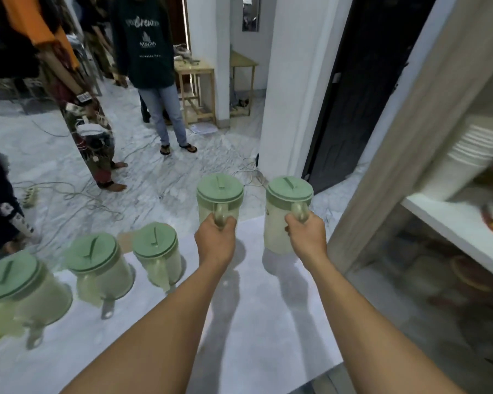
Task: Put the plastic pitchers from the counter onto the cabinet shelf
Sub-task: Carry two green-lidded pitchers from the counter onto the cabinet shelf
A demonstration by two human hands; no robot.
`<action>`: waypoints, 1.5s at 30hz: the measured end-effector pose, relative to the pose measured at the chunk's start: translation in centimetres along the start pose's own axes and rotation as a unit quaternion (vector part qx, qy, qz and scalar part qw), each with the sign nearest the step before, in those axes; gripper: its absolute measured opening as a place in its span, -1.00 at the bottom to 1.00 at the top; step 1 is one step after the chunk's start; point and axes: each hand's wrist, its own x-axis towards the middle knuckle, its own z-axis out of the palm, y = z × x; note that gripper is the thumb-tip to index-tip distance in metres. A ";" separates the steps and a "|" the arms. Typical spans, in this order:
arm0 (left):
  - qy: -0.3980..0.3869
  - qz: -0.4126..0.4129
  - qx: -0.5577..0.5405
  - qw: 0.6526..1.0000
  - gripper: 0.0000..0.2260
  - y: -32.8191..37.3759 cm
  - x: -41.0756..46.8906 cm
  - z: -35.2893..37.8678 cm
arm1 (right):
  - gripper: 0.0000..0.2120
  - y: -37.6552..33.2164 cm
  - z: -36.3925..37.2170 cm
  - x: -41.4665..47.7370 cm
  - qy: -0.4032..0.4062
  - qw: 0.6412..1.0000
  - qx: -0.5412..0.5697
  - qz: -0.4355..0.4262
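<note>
My left hand (215,240) grips the handle of a translucent pitcher with a green lid (219,191), held above the far edge of the white counter (239,322). In my right hand (306,237) is the handle of a second green-lidded pitcher (288,194), lifted off the counter, its shadow below it. Three more such pitchers stand in a row on the counter's left: one (157,248) nearest my left arm, one (97,263) further left, one (15,282) at the frame's edge. The cabinet shelf (453,223) is a white board at the right.
The cabinet's beige side panel (404,155) stands between the counter and the shelf. A stack of white bowls (473,155) sits on the shelf, with more dishes below. Several people stand on the marble floor beyond the counter, among cables and a power strip (30,196).
</note>
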 end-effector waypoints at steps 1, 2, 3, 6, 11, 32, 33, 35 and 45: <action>-0.006 0.010 -0.003 1.000 -0.81 0.9 -0.4 -0.7 | -0.87 -0.9 -0.6 -0.8 0.007 1.000 0.003 -0.007; -0.014 0.021 -0.004 1.000 -0.81 1.8 -0.7 -1.4 | -0.89 -1.9 -1.2 -1.8 0.018 1.000 0.006 -0.014; -0.021 0.031 -0.005 0.999 -0.81 2.5 -1.1 -2.0 | -0.90 -2.7 -1.8 -2.7 0.027 0.999 0.007 -0.020; -0.051 0.059 -0.016 0.997 -0.80 4.8 -2.4 -4.1 | -0.90 -4.9 -3.8 -6.2 0.063 0.998 0.006 -0.026; -0.122 0.103 -0.041 0.986 -0.80 8.7 -6.0 -8.2 | -0.91 -8.6 -7.5 -13.3 0.147 0.989 0.002 -0.033; -0.429 0.230 -0.145 0.861 -0.82 17.7 -28.0 -13.9 | -0.90 -14.5 -24.9 -44.3 0.438 0.898 -0.014 -0.025; -0.442 0.231 -0.153 0.853 -0.83 17.9 -29.4 -14.1 | -0.89 -14.5 -25.7 -45.7 0.447 0.894 -0.019 -0.023; -0.459 0.235 -0.160 0.842 -0.83 18.4 -32.0 -14.5 | -0.90 -14.4 -26.9 -48.3 0.463 0.886 -0.023 -0.019; -0.520 0.281 -0.154 0.791 -0.75 19.3 -46.3 -17.9 | -0.88 -13.2 -33.3 -62.5 0.528 0.848 -0.047 -0.004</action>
